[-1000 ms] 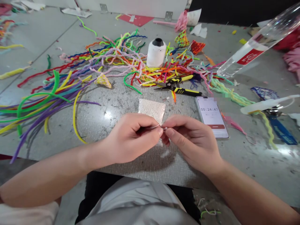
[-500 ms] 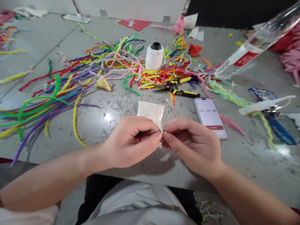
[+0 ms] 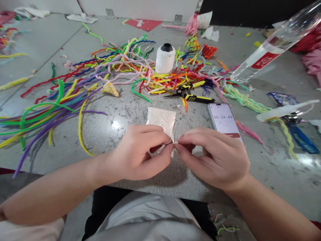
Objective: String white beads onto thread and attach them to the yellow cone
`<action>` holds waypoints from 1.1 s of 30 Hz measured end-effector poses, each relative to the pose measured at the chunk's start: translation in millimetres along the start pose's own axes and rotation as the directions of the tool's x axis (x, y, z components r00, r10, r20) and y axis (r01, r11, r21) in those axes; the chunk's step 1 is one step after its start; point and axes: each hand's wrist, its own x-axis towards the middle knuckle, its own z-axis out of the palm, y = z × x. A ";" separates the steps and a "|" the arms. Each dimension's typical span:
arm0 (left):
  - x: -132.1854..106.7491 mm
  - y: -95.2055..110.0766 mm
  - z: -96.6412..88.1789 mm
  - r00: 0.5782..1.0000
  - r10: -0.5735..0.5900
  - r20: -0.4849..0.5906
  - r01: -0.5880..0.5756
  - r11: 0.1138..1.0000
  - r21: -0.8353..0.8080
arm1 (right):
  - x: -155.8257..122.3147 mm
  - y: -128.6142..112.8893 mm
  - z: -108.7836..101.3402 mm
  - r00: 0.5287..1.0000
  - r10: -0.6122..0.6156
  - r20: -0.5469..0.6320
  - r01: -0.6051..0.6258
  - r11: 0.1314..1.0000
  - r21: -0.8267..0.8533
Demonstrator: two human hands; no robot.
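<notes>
Fingertip to fingertip, my two hands meet above the near part of the table. My left hand [image 3: 145, 152] is closed in a pinch on a thin white thread [image 3: 167, 143], which curves between its thumb and forefinger. My right hand [image 3: 213, 155] pinches the same thread just to the right, thumb against forefinger. Whatever small piece lies between the fingertips is too small to make out. Just beyond the hands lies a clear bag of tiny white beads [image 3: 161, 117], its lower part partly hidden by the left hand. A phone [image 3: 222, 117] showing a timer lies beyond my right hand.
Colourful fuzzy stems [image 3: 120, 65] sprawl over the table's middle and left. Among them stands a white thread spool [image 3: 165, 60]. Black-and-yellow pliers [image 3: 190, 93] lie before it. A water bottle [image 3: 268, 53] leans at the right, near a white glue bottle [image 3: 286, 110].
My right hand has shifted slightly right and turned, now covering the phone's lower edge. The white bit at its fingertips no longer shows clearly. My left hand has barely moved.
</notes>
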 end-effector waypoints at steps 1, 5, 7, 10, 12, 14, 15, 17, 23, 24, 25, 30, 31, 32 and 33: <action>-0.4 -0.3 -0.1 1.000 0.011 -0.002 -0.011 1.000 0.015 | -0.1 -0.2 -0.6 1.000 -0.007 -0.005 0.007 1.000 -0.015; -1.5 -1.8 -1.0 1.000 0.023 -0.002 -0.023 0.998 0.066 | -1.3 0.0 -0.9 1.000 -0.024 -0.021 0.023 0.998 -0.054; -1.5 -2.1 -1.0 1.000 0.024 0.005 -0.024 0.996 0.084 | -1.7 0.3 -0.4 0.999 -0.044 -0.027 0.042 0.996 -0.080; -1.1 -1.9 -0.7 0.999 0.037 0.010 -0.038 0.995 0.096 | -2.1 0.0 0.6 0.998 -0.056 -0.037 0.052 0.993 -0.107; -1.2 -1.6 -0.9 0.999 0.045 0.010 -0.046 0.993 0.108 | -2.3 -0.4 0.9 0.998 -0.049 -0.038 0.045 0.993 -0.112; -1.6 -1.6 -1.3 0.999 0.053 0.012 -0.054 0.991 0.124 | -2.4 -0.8 1.0 0.998 -0.046 -0.041 0.041 0.993 -0.107; -1.8 -1.7 -1.5 0.998 0.058 0.012 -0.059 0.990 0.131 | -2.5 -0.8 1.0 0.998 -0.043 -0.044 0.039 0.994 -0.103; -2.2 -2.0 -1.8 0.997 0.073 0.009 -0.073 0.988 0.138 | -2.6 -0.5 1.0 0.998 -0.043 -0.047 0.038 0.994 -0.105; -2.0 -1.5 -3.7 0.999 0.047 0.025 -0.049 0.990 0.130 | -2.7 0.7 0.3 0.998 -0.057 -0.036 0.052 0.990 -0.132; -1.9 -1.5 -4.0 0.999 0.041 0.026 -0.044 0.991 0.127 | -2.7 0.7 -0.2 0.998 -0.058 -0.031 0.053 0.990 -0.131; -1.9 -1.5 -4.2 0.999 0.039 0.025 -0.042 0.991 0.126 | -2.6 0.7 -0.7 0.998 -0.058 -0.026 0.054 0.989 -0.135; -1.6 -1.6 -3.5 0.999 0.028 0.022 -0.031 0.991 0.127 | -2.0 0.5 -3.7 0.995 -0.095 0.004 0.094 0.974 -0.207; -1.4 -1.6 -3.3 0.999 0.026 0.022 -0.029 0.991 0.130 | -1.8 0.5 -4.0 0.995 -0.104 0.008 0.103 0.972 -0.212; -1.3 -1.5 -3.3 0.999 0.025 0.020 -0.028 0.991 0.135 | -1.7 0.5 -4.0 0.994 -0.111 0.010 0.111 0.971 -0.214; -1.1 -1.4 -3.3 1.000 0.025 0.018 -0.027 0.990 0.139 | -1.5 0.6 -4.0 0.994 -0.111 0.012 0.111 0.970 -0.215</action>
